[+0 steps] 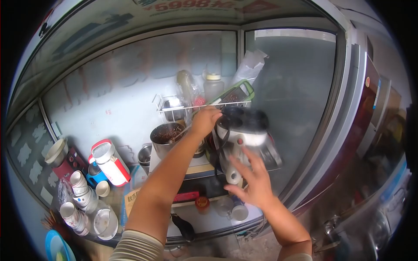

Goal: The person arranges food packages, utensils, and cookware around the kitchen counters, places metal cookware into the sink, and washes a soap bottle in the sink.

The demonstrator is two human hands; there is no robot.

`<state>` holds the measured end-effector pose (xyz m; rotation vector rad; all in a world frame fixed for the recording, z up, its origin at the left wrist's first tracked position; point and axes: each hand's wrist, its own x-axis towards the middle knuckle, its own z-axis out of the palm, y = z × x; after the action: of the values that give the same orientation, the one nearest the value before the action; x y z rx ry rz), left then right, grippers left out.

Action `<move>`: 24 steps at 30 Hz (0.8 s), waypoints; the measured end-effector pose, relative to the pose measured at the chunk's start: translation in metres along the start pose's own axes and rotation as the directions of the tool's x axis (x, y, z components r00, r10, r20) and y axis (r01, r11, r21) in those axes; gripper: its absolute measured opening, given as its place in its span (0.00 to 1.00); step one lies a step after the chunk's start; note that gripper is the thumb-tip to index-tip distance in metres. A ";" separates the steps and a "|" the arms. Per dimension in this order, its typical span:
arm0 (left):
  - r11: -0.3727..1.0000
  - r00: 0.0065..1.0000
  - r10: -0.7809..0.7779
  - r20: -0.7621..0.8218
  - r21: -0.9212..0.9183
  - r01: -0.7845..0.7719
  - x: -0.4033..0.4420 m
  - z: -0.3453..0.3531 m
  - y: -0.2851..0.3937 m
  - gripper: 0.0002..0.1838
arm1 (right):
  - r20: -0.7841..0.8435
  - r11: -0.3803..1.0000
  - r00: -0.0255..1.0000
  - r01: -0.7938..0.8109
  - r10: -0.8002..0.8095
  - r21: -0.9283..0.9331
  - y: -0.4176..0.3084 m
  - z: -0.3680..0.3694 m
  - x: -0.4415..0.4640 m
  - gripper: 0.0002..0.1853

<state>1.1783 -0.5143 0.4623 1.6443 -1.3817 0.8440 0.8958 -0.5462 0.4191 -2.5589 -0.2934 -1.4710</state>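
My left hand (204, 122) reaches forward over the counter, its fingers pressed together just below the wire rack (174, 108). Whatever those fingers hold, if anything, is hidden. Close by on its right is a white appliance (244, 138) topped with several round black wells. A dark cord or strap (224, 138) hangs in front of the appliance. In front of it, my right hand (254, 182) is raised, fingers spread, with nothing in it. Left of my left forearm stands a metal pot (162, 150) containing a dark reddish mixture, with a utensil handle (182, 132) leaning out.
On the rack are a yellow-lidded jar (213, 88) and a green-framed slicer (237, 93). A red-and-white jug (109, 163), stacked cups (80, 185) and a bowl (105, 222) stand left. A red-lidded jar (202, 203) sits near the front edge. Glass panels enclose the counter.
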 end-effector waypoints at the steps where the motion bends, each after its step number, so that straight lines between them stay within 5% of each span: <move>1: 1.000 0.999 0.012 -0.052 0.017 -0.011 -0.003 0.004 -0.005 0.08 | 0.005 1.000 1.000 -0.008 0.008 0.011 0.000 0.003 -0.002 0.35; 3: 0.998 0.987 0.033 -0.155 0.052 -0.025 -0.010 0.009 -0.011 0.08 | 0.023 0.999 0.999 -0.025 0.025 0.036 0.000 0.008 -0.007 0.31; 6: 0.998 0.997 -0.044 0.061 0.057 0.041 -0.015 -0.002 -0.016 0.14 | 0.022 0.994 0.998 -0.064 0.062 0.093 0.001 0.008 -0.010 0.27; 10: 0.819 0.932 -0.069 0.355 0.553 -0.150 -0.020 -0.004 -0.010 0.36 | -0.001 0.992 0.998 -0.066 0.066 0.108 0.005 0.017 -0.013 0.24; 14: 0.840 0.889 -0.126 0.441 0.524 -0.141 -0.019 -0.024 0.006 0.39 | 0.005 0.983 0.992 -0.125 0.125 0.132 0.003 0.015 -0.012 0.25; 18: 0.930 0.798 -0.333 0.502 0.315 0.190 -0.022 -0.031 0.010 0.37 | -0.019 0.983 0.990 -0.136 0.139 0.127 0.004 0.021 -0.013 0.26; 21: 0.927 0.854 -0.311 0.417 0.330 0.177 -0.030 -0.030 0.014 0.35 | -0.034 0.984 0.990 -0.130 0.135 0.118 0.003 0.024 -0.012 0.26; 24: 0.934 0.919 -0.218 0.329 0.342 0.099 -0.035 -0.032 0.013 0.22 | -0.038 0.987 0.991 -0.127 0.131 0.101 0.004 0.026 -0.010 0.26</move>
<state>1.1597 -0.4715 0.4482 2.2243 -1.3768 0.7182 0.9136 -0.5439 0.3972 -2.4153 -0.1851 -1.4283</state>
